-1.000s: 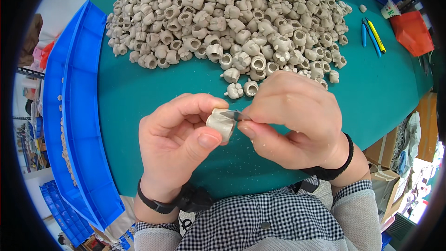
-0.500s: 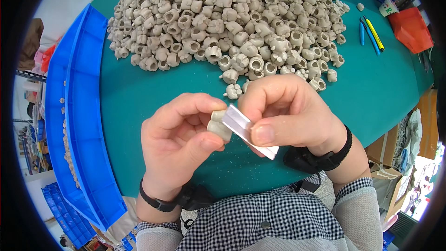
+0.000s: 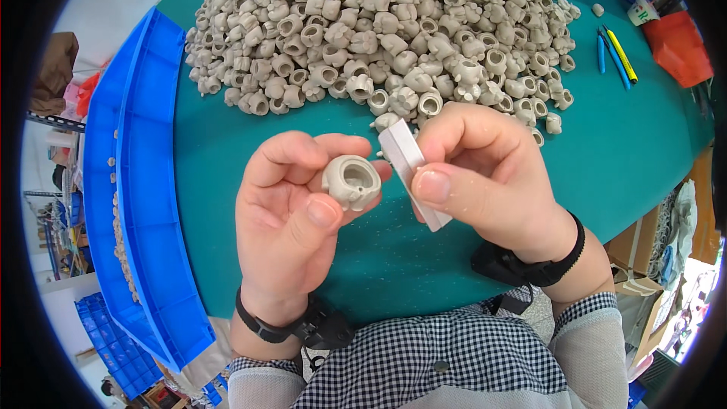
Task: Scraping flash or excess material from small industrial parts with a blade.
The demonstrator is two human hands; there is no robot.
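In the head view, the left hand [image 3: 291, 216] is closed around a small beige hollow piece [image 3: 351, 181], pinched between the thumb from below and the curled fingers behind, with its round opening turned up toward the camera. The piece sits at the fingertips, out past the palm, over the green table [image 3: 227, 204]. The right hand [image 3: 485, 178] is clamped on a flat white block [image 3: 413, 170], thumb pressed on its near face and the other fingers wrapped behind; the block is tilted, its upper end pointing away from the person and its lower end sticking out below the thumb. The block's upper part stands just beside the piece's right edge (whether the two actually touch cannot be told). Beyond both hands, a large heap of similar beige pieces [image 3: 379, 23] covers the far part of the table, its nearest pieces lying just behind the right hand's fingers. A long blue tray [image 3: 132, 182] runs along the table's left side. At the far right lie a yellow pen and blue pens [image 3: 617, 53], near a red container [image 3: 678, 45]. Each wrist wears a black band.
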